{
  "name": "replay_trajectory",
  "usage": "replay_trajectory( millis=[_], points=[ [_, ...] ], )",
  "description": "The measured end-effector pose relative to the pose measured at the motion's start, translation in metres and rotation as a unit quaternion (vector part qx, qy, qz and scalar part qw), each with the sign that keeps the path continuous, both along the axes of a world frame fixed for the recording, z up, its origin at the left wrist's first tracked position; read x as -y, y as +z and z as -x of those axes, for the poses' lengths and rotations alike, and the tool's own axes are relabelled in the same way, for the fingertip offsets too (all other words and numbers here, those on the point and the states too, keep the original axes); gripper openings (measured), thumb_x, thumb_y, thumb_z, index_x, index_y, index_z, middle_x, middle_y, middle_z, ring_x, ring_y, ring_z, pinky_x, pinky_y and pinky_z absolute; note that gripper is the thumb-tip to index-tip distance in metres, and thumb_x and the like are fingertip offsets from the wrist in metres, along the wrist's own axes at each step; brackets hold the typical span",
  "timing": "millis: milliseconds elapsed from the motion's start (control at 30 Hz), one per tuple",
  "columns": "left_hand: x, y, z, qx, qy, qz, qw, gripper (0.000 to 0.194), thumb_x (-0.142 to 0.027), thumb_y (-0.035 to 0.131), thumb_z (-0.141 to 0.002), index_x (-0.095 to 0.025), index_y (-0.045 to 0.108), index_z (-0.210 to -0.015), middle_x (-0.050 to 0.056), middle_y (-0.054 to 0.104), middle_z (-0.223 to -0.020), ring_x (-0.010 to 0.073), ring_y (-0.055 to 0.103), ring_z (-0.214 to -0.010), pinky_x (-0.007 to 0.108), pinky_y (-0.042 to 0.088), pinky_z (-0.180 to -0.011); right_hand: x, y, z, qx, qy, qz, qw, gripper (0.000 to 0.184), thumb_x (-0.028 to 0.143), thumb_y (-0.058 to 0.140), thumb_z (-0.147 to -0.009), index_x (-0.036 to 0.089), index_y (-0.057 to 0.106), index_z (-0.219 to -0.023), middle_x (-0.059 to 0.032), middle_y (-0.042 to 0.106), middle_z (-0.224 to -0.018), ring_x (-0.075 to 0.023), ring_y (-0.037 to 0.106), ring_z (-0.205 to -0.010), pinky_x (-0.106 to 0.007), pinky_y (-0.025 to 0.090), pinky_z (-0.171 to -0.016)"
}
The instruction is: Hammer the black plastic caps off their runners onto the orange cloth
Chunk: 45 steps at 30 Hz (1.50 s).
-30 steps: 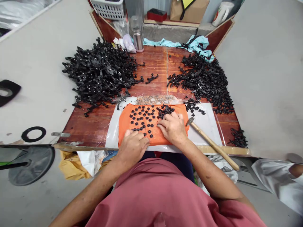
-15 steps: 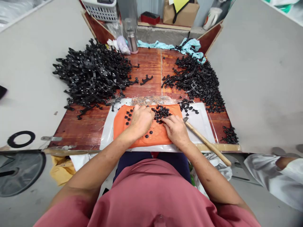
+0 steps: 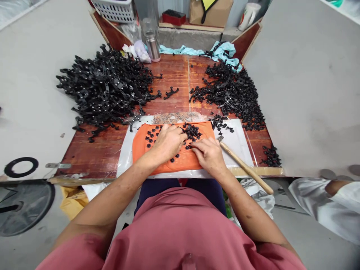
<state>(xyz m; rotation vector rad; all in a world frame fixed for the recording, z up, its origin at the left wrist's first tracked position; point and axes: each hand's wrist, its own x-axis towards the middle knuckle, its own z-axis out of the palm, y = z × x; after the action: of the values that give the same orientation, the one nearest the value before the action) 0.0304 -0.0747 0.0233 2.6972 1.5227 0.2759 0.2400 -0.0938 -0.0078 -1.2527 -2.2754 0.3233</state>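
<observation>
An orange cloth (image 3: 194, 161) lies on a white sheet at the table's front. My left hand (image 3: 169, 143) is over its middle, fingers curled and pressed together at the edge of a small heap of black round-headed pieces (image 3: 191, 131); what they grip is hidden. To the right, my right hand (image 3: 210, 153) has its thumb and forefinger pinched around a small black piece at the heap's near side. Several such pieces stand spaced out on the cloth's left part, and a few lie between my hands. A wooden-handled hammer (image 3: 244, 165) rests right of my right hand.
A large pile of black branched strips (image 3: 107, 86) covers the table's left. Many loose black pieces (image 3: 233, 97) are heaped at the right. Behind stand a steel bottle (image 3: 152, 45) and a crumpled light-blue cloth (image 3: 225, 52). Grey panels flank both sides.
My left hand has shifted slightly against the cloth, and more black pieces show on the cloth's left. My right fingertips stay by the heap. The whole view has shifted slightly.
</observation>
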Motion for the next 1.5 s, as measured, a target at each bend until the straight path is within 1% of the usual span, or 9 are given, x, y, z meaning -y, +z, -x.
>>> replay_trajectory(
  millis=[133,333,500,667,833,967,1167,1333,1500],
  points=[
    [0.002,0.0,-0.002,0.007,-0.006,0.003,1.0,0.022,-0.021,0.056,-0.097,-0.019,0.075,-0.085,0.008,0.071,-0.089,0.0264,0.06,-0.092,0.042,0.034,-0.083,-0.001,-0.003,0.018,0.088,-0.016,-0.018,0.996,0.016,0.03,0.065,-0.099,0.023,0.079,-0.098,-0.0075,0.07,-0.091,-0.026,0.053,-0.094,-0.041,0.03,-0.083],
    [0.013,0.003,0.013,-0.017,0.005,0.043,0.999,0.021,-0.019,0.059,-0.094,-0.018,0.075,-0.081,0.009,0.071,-0.085,0.0255,0.062,-0.089,0.041,0.034,-0.082,0.01,-0.009,0.029,0.048,0.017,0.008,0.999,0.014,0.033,0.07,-0.097,0.024,0.08,-0.093,-0.0045,0.068,-0.086,-0.024,0.053,-0.091,-0.041,0.028,-0.082],
    [0.014,0.012,0.018,-0.018,0.02,0.064,0.998,0.02,-0.025,0.06,-0.095,-0.019,0.077,-0.086,0.008,0.074,-0.088,0.0266,0.063,-0.09,0.042,0.035,-0.084,0.007,-0.002,0.014,0.013,-0.016,0.001,1.0,0.021,0.029,0.06,-0.103,0.025,0.079,-0.111,-0.0058,0.071,-0.094,-0.0236,0.054,-0.093,-0.041,0.03,-0.085],
    [-0.006,0.009,-0.004,0.021,0.008,0.049,0.999,0.021,-0.021,0.057,-0.097,-0.02,0.077,-0.097,0.008,0.074,-0.095,0.0262,0.063,-0.094,0.042,0.036,-0.088,0.008,-0.005,0.005,0.071,-0.01,-0.044,0.996,0.019,0.031,0.062,-0.102,0.025,0.08,-0.1,-0.0057,0.074,-0.097,-0.0243,0.053,-0.092,-0.044,0.028,-0.087],
    [-0.018,-0.002,-0.022,0.004,-0.046,0.066,0.997,0.021,-0.021,0.056,-0.096,-0.019,0.077,-0.092,0.009,0.072,-0.09,0.0251,0.062,-0.091,0.042,0.034,-0.086,0.033,-0.016,-0.001,0.018,-0.027,-0.08,0.996,0.015,0.027,0.066,-0.1,0.027,0.079,-0.093,-0.0021,0.078,-0.095,-0.0223,0.058,-0.092,-0.048,0.029,-0.096],
    [-0.011,0.004,-0.011,-0.015,-0.036,0.069,0.997,0.025,-0.022,0.055,-0.096,-0.018,0.076,-0.083,0.009,0.072,-0.087,0.0256,0.062,-0.09,0.043,0.034,-0.085,0.043,-0.016,-0.023,-0.054,-0.014,-0.089,0.994,0.01,0.026,0.069,-0.098,0.026,0.079,-0.096,-0.0026,0.078,-0.097,-0.0229,0.06,-0.093,-0.045,0.037,-0.092],
    [-0.006,0.011,0.015,-0.025,0.006,0.137,0.99,0.026,-0.023,0.056,-0.093,-0.021,0.077,-0.077,0.007,0.073,-0.084,0.0253,0.063,-0.088,0.041,0.034,-0.082,0.031,-0.011,-0.049,-0.072,-0.052,-0.047,0.995,0.02,0.022,0.058,-0.103,0.021,0.077,-0.102,-0.0069,0.075,-0.091,-0.0238,0.061,-0.087,-0.04,0.044,-0.082],
    [-0.004,0.012,0.009,-0.019,0.053,0.098,0.994,0.02,-0.023,0.058,-0.091,-0.021,0.078,-0.085,0.009,0.075,-0.092,0.0293,0.064,-0.095,0.045,0.036,-0.087,0.03,-0.007,-0.031,-0.015,-0.062,-0.039,0.997,0.016,0.029,0.064,-0.101,0.022,0.078,-0.104,-0.0052,0.073,-0.087,-0.0233,0.057,-0.085,-0.04,0.037,-0.082],
    [-0.001,0.018,-0.007,0.043,0.025,0.053,0.997,0.019,-0.024,0.059,-0.094,-0.022,0.078,-0.093,0.007,0.074,-0.092,0.0277,0.064,-0.096,0.044,0.037,-0.089,0.032,-0.002,-0.009,0.06,-0.102,-0.003,0.993,0.015,0.031,0.069,-0.098,0.022,0.077,-0.089,-0.0052,0.071,-0.083,-0.024,0.055,-0.088,-0.04,0.028,-0.081]
  ],
)
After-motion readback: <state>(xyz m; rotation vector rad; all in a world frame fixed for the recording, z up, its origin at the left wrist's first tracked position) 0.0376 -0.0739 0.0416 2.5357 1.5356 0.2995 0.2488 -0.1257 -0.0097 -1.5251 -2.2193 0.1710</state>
